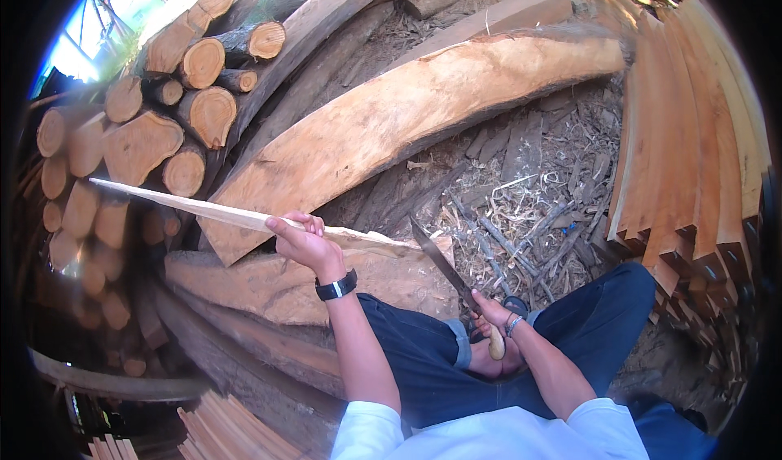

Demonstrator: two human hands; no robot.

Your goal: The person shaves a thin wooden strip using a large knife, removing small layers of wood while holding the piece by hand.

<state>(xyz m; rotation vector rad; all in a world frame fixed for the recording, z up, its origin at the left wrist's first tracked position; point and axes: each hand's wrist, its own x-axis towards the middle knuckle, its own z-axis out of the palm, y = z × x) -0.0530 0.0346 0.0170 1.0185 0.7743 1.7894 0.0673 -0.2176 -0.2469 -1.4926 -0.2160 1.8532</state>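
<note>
My left hand (303,244) is closed around the middle of a long, pale wooden stick (204,209). One tapered end of the stick points to the far left, and its rougher end reaches right, over a flat wooden slab (236,285). In my right hand (491,313) is a machete (446,266), gripped by its light wooden handle. Its dark blade slants up and left, with the tip near the stick's right end. Whether blade and stick touch, I cannot tell.
A large split timber slab (423,101) curves across the ground ahead. Cut logs (212,116) are stacked at the left, and sawn boards (684,134) at the right. Wood shavings and twigs (521,215) litter the ground before my bent legs. More thin boards (236,431) lie at the lower left.
</note>
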